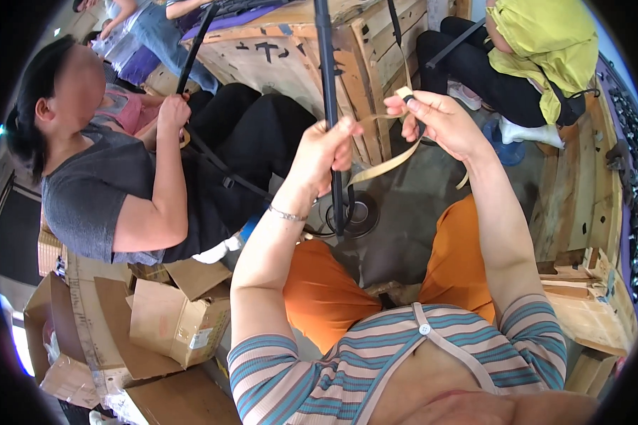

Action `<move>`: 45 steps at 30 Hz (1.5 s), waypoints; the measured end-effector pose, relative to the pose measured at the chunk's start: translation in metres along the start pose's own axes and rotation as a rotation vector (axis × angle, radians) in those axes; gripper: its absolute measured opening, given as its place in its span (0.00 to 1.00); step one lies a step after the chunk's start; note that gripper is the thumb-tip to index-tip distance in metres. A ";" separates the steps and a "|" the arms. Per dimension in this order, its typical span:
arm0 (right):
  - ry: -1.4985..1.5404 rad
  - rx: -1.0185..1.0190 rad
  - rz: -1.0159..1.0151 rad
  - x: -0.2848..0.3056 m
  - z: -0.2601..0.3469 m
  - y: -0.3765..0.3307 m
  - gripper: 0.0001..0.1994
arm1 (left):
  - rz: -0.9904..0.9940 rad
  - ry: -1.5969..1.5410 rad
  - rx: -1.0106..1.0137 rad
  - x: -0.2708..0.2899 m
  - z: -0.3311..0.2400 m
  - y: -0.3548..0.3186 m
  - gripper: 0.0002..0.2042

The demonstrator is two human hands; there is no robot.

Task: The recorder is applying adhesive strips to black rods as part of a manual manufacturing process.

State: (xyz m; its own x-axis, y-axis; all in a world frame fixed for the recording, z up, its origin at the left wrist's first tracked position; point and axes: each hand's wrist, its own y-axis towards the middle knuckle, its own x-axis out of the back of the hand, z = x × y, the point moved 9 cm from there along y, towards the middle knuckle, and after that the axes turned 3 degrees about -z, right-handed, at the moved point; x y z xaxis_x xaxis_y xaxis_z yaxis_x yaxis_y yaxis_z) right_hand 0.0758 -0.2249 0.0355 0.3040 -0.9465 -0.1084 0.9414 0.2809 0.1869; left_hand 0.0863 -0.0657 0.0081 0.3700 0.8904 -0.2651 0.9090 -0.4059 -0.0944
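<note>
- Right hand (441, 122): fingertips clamped on tan strap (388, 168).
- Left hand (324, 151): fingers curled; can't tell on what.
- Strap: likely light, limp; pinch beside right fingertips.

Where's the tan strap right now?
In the head view, upper part just right of centre: the tan strap loops between the left hand and right hand, with the wooden crate beyond.

A tan strap (390, 168) crosses between left hand (326, 150) and right hand (441, 122), a black pole (326, 64) blocking leftward. Room opens between the orange knees (455, 237)
</note>
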 end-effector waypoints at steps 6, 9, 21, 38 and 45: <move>0.028 -0.028 0.141 -0.044 -0.013 -0.001 0.13 | 0.057 -0.252 0.241 -0.009 0.008 -0.005 0.14; -0.046 -0.002 0.112 -0.048 -0.017 0.002 0.13 | 0.103 -0.301 0.239 -0.014 0.009 -0.006 0.12; -0.122 0.061 0.114 -0.060 -0.014 0.002 0.11 | -0.115 -0.168 0.031 0.015 -0.011 -0.005 0.06; 0.487 0.109 0.078 -0.040 0.009 -0.003 0.09 | -0.063 0.218 -0.079 -0.004 -0.015 -0.014 0.13; -0.063 0.224 -0.118 -0.029 0.013 0.002 0.08 | -0.085 0.356 -0.085 -0.006 -0.008 -0.013 0.15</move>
State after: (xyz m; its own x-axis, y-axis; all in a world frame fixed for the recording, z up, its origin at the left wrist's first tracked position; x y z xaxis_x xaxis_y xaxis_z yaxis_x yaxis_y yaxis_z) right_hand 0.0670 -0.1994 0.0513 0.1775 -0.9807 -0.0821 0.9118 0.1325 0.3886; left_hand 0.0737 -0.0642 0.0190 0.3229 0.9419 0.0922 0.9463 -0.3227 -0.0178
